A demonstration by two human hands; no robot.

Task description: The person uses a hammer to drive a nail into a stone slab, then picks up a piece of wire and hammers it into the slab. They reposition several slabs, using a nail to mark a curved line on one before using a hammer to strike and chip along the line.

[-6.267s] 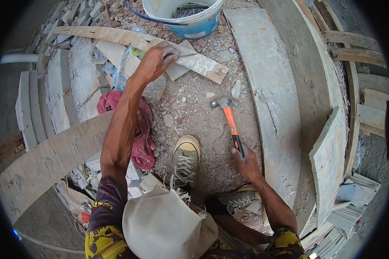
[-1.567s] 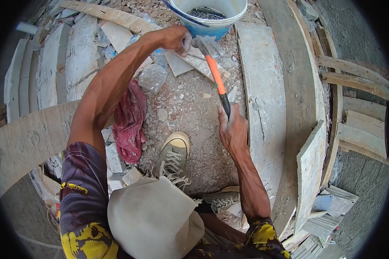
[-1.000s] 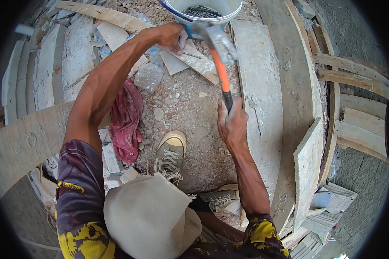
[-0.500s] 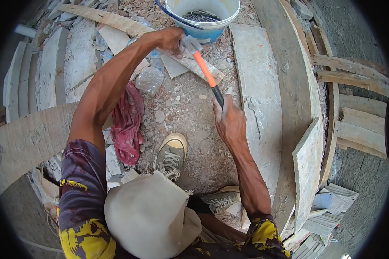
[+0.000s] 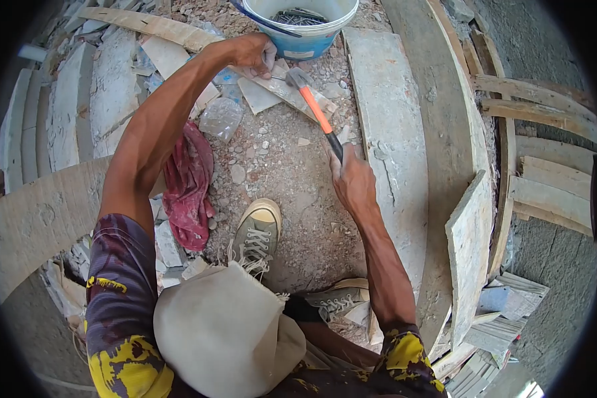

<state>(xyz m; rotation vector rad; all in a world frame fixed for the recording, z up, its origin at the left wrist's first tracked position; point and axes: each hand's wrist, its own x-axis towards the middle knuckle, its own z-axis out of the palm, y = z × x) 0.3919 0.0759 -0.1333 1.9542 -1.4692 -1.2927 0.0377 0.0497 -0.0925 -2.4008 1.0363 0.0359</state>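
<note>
My right hand (image 5: 353, 180) is wrapped around the dark grip of a hammer (image 5: 317, 110) with an orange shaft. The metal hammer head is over a narrow wooden strip (image 5: 300, 99) lying on the rubble, just right of my left hand (image 5: 255, 56). My left hand is closed, fingers bent down at the strip; whatever they may pinch is hidden. Beyond them stands a white and blue bucket (image 5: 305, 45) with many nails (image 5: 300, 17) inside.
Long boards (image 5: 395, 132) run along the right, and a leaning plank (image 5: 469, 259) stands beside them. A red cloth (image 5: 188, 189) and a crumpled clear plastic piece (image 5: 221, 119) lie on the left. My shoe (image 5: 259, 229) rests on gravelly ground. More planks (image 5: 123, 86) lie at far left.
The hammer head has moved slightly right and toward me, away from my left hand's fingers. My left hand stays at the strip. The whole view has shifted a little.
</note>
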